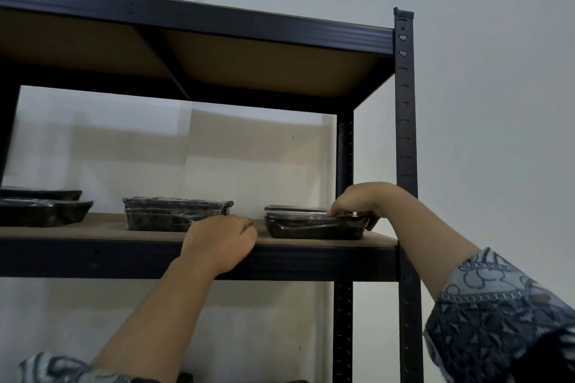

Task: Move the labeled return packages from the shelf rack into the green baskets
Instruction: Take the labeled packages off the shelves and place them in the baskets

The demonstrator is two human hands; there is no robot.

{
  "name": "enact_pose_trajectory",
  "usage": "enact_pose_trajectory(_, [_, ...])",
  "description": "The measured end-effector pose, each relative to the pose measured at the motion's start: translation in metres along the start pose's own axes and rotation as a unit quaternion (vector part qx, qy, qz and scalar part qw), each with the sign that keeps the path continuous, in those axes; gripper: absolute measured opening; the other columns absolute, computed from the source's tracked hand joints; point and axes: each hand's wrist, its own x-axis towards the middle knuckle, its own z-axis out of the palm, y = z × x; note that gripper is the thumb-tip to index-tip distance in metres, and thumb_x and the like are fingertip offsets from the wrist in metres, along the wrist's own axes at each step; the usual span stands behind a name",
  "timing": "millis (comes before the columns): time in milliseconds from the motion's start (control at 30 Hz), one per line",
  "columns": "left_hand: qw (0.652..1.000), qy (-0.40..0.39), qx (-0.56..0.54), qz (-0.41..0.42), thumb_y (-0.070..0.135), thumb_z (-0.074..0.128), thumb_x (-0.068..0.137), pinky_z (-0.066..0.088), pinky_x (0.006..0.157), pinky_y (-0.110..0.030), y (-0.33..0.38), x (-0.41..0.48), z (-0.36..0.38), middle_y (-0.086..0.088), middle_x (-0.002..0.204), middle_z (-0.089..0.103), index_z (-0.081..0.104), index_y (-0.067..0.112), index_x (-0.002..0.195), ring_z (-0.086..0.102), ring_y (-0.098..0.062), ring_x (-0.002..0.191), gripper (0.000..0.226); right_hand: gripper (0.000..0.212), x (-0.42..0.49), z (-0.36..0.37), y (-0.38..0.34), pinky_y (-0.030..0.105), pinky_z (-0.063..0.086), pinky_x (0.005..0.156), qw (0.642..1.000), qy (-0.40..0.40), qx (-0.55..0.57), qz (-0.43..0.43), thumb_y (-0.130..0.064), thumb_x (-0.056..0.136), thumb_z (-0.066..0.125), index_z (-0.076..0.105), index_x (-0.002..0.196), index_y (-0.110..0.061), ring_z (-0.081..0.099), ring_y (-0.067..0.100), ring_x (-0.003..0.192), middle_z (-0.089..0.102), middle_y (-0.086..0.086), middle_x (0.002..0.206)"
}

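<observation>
White wall [497, 102] behind a dark metal shelf rack [405, 134] with brown boards, seen from below. Middle shelf board [93, 232] carries black packages wrapped in clear film. Right package [314, 228] sits at the right end of the board, near the front edge, with a flatter dark package [295, 208] lying on top of it. Right hand [357, 199] is on it from the right: fingers curled over the top, thumb down against the right end, so it grips the package, which rests on the board. Middle package [174, 214] sits well left of that one, further back. Left hand [221, 242] rests on the shelf's front edge between the two, knuckles overlapping the middle package's lower right corner, just beside the right package's left end without touching it; fingers are curled in, and it holds nothing. Two more packages at far left, stacked: lower left package [43, 211], upper left package [40, 194], both partly cut off. Blue patterned sleeve [497, 320] on the right forearm, pushed back. No labels readable; baskets not in view.
</observation>
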Motion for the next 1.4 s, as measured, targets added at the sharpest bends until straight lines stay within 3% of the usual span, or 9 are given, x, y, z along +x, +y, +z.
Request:
enact_pose_trajectory(100, [1.000, 0.010, -0.006, 0.006, 0.033, 0.029, 0.094, 0.041, 0.082, -0.031, -0.001, 0.001, 0.002, 0.006, 0.121, 0.061, 0.058, 0.031, 0.120, 0.055, -0.015, 0.106, 0.040, 0.049, 0.008, -0.013, -0.012, 0.037, 0.048, 0.090, 0.999, 0.019, -0.037, 0.004, -0.035, 0.090, 0.059, 0.050, 0.131, -0.009, 0.056, 0.031, 0.112, 0.051, 0.015, 0.124])
enact_pose_trajectory(333, [0.999, 0.044, -0.018, 0.019, 0.035, 0.030, 0.091, 0.045, 0.080, -0.030, -0.007, 0.004, 0.009, 0.009, 0.112, 0.065, 0.062, 0.031, 0.110, 0.057, -0.010, 0.099, 0.037, 0.059, 0.046, -0.024, -0.025, 0.035, 0.039, 0.081, 0.995, 0.101, -0.023, 0.011, -0.028, 0.094, 0.056, 0.033, 0.144, -0.007, 0.048, 0.032, 0.126, 0.041, 0.015, 0.146])
enact_pose_trajectory(533, [0.997, 0.070, -0.017, 0.037, 0.038, 0.029, 0.091, 0.045, 0.081, -0.025, -0.009, 0.007, 0.014, 0.015, 0.117, 0.062, 0.056, 0.037, 0.122, 0.056, -0.004, 0.101, 0.041, 0.061, 0.076, -0.020, -0.015, 0.035, 0.042, 0.095, 0.998, 0.039, -0.045, 0.026, -0.032, 0.099, 0.047, 0.023, 0.150, -0.008, 0.047, 0.031, 0.129, 0.036, 0.015, 0.150])
enact_pose_trajectory(667, [0.997, 0.073, -0.013, 0.037, 0.041, 0.027, 0.088, 0.046, 0.080, -0.026, -0.009, 0.006, 0.014, 0.014, 0.110, 0.065, 0.060, 0.035, 0.113, 0.057, -0.004, 0.096, 0.043, 0.053, 0.087, -0.013, -0.012, 0.036, 0.034, 0.108, 0.998, -0.006, -0.059, 0.009, -0.033, 0.101, 0.040, 0.027, 0.150, -0.018, 0.032, 0.028, 0.140, 0.028, 0.010, 0.155])
enact_pose_trajectory(767, [0.996, 0.077, -0.011, 0.035, 0.042, 0.025, 0.085, 0.046, 0.080, -0.027, -0.009, 0.006, 0.015, 0.014, 0.110, 0.065, 0.061, 0.035, 0.113, 0.057, -0.003, 0.096, 0.046, 0.061, 0.103, -0.006, -0.005, 0.042, 0.036, 0.111, 0.999, -0.011, -0.043, 0.031, -0.041, 0.095, 0.050, 0.035, 0.147, -0.013, 0.039, 0.031, 0.135, 0.036, 0.012, 0.151])
enact_pose_trajectory(967, [0.996, 0.082, -0.010, 0.034, 0.042, 0.024, 0.085, 0.046, 0.081, -0.026, -0.007, 0.005, 0.014, 0.016, 0.112, 0.063, 0.061, 0.035, 0.113, 0.056, -0.002, 0.097, 0.046, 0.056, 0.129, -0.002, 0.009, 0.045, 0.050, 0.098, 0.999, 0.019, 0.022, 0.046, -0.039, 0.079, 0.073, 0.059, 0.121, -0.005, 0.063, 0.030, 0.108, 0.064, 0.012, 0.112])
enact_pose_trajectory(1167, [0.995, 0.089, -0.004, 0.034, 0.044, 0.022, 0.080, 0.046, 0.076, -0.023, -0.007, 0.006, 0.015, 0.014, 0.106, 0.065, 0.063, 0.032, 0.107, 0.057, -0.002, 0.092, 0.050, 0.012, 0.136, -0.008, 0.013, 0.046, 0.051, 0.095, 0.992, 0.021, 0.100, 0.079, -0.011, 0.077, 0.075, 0.069, 0.083, -0.002, 0.066, 0.031, 0.101, 0.071, 0.016, 0.102])
enact_pose_trajectory(1267, [0.995, 0.092, -0.004, 0.040, 0.044, 0.023, 0.083, 0.046, 0.074, -0.022, -0.008, 0.007, 0.016, 0.013, 0.103, 0.066, 0.063, 0.031, 0.105, 0.058, -0.002, 0.089, 0.048, 0.027, 0.137, -0.009, 0.013, 0.045, 0.049, 0.098, 0.990, 0.018, 0.112, 0.081, -0.009, 0.077, 0.075, 0.066, 0.101, -0.001, 0.064, 0.030, 0.104, 0.070, 0.015, 0.103])
enact_pose_trajectory(1400, [0.995, 0.090, -0.009, 0.037, 0.045, 0.021, 0.079, 0.046, 0.073, -0.022, -0.008, 0.006, 0.016, 0.010, 0.101, 0.067, 0.064, 0.029, 0.104, 0.059, -0.004, 0.087, 0.052, 0.020, 0.135, -0.010, 0.013, 0.047, 0.049, 0.098, 0.985, 0.026, 0.156, 0.067, 0.000, 0.075, 0.074, 0.063, 0.093, 0.002, 0.065, 0.033, 0.101, 0.069, 0.019, 0.105])
